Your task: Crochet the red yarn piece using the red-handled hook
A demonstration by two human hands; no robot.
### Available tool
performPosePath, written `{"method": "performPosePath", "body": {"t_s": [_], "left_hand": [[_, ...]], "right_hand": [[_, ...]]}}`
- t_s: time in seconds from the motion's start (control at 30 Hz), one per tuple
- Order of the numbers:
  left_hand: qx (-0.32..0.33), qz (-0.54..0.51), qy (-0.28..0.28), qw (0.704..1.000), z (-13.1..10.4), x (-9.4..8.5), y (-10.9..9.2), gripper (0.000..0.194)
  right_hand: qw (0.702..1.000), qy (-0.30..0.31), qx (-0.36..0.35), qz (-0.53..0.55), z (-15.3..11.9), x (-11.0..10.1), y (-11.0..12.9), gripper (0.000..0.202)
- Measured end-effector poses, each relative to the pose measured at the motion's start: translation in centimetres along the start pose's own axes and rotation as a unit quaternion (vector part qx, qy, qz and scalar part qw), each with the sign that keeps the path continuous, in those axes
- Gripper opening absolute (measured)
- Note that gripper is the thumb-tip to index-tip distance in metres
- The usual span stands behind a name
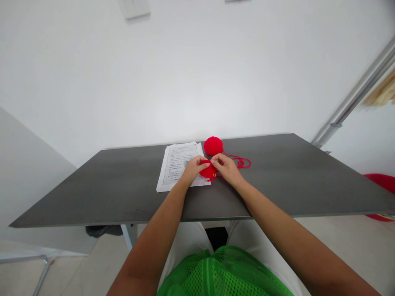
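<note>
At mid-frame, my left hand (195, 167) and right hand (226, 165) are pinching the red piece (207, 170), forearms angling up from the lower corners

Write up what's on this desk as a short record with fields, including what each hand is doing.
surface: dark table against a white wall
left hand: left hand, fingers on the left side of a small red yarn piece
right hand: right hand, fingertips at the piece's upper right
yarn: red ball just beyond the hands; loose strand looping to the right
paper: printed sheets, partly under the left hand
small detail: something yellow on the piece, too small to identify
</note>
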State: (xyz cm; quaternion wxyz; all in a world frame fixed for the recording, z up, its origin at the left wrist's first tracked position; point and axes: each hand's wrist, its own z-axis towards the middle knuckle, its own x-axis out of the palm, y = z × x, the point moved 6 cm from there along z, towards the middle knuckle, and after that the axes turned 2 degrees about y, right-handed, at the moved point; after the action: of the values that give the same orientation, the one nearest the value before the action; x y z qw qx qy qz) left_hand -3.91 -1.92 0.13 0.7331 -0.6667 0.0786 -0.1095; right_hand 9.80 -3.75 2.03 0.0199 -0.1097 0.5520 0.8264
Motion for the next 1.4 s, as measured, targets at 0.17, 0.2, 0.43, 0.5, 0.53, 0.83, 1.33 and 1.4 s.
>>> {"method": "performPosePath", "body": {"t_s": [0.17, 0.2, 0.43, 0.5, 0.53, 0.83, 1.33, 1.4], "left_hand": [[-0.015, -0.032, -0.016, 0.999, 0.17, -0.04, 0.28, 0.032], [-0.016, -0.042, -0.02, 0.999, 0.23, -0.09, 0.37, 0.033], [-0.021, -0.072, -0.026, 0.997, 0.28, -0.32, 0.61, 0.033], [-0.021, -0.07, -0.028, 0.997, 0.23, -0.34, 0.57, 0.033], [-0.021, -0.07, -0.028, 0.997, 0.22, -0.35, 0.56, 0.033], [-0.011, -0.044, -0.027, 0.999, 0.38, -0.49, 0.71, 0.031], [-0.011, -0.028, -0.024, 0.999, 0.33, -0.52, 0.59, 0.031], [-0.01, -0.028, -0.023, 0.999, 0.32, -0.54, 0.56, 0.03]], "right_hand": [[1.0, -0.005, 0.008, -0.006, 0.06, -0.06, -0.28, 0.018], [1.0, -0.006, 0.009, -0.002, 0.06, -0.06, -0.32, 0.018], [0.999, 0.002, 0.02, 0.028, 0.02, 0.07, -0.53, 0.021], [0.999, 0.006, 0.022, 0.033, 0.05, 0.12, -0.61, 0.021], [0.999, 0.007, 0.022, 0.034, 0.06, 0.14, -0.65, 0.021], [0.999, 0.006, 0.014, 0.028, 0.15, 0.07, -0.85, 0.021], [0.999, 0.01, 0.019, 0.031, 0.1, 0.09, -0.65, 0.02], [0.999, 0.012, 0.018, 0.033, 0.07, 0.11, -0.52, 0.021]]}}
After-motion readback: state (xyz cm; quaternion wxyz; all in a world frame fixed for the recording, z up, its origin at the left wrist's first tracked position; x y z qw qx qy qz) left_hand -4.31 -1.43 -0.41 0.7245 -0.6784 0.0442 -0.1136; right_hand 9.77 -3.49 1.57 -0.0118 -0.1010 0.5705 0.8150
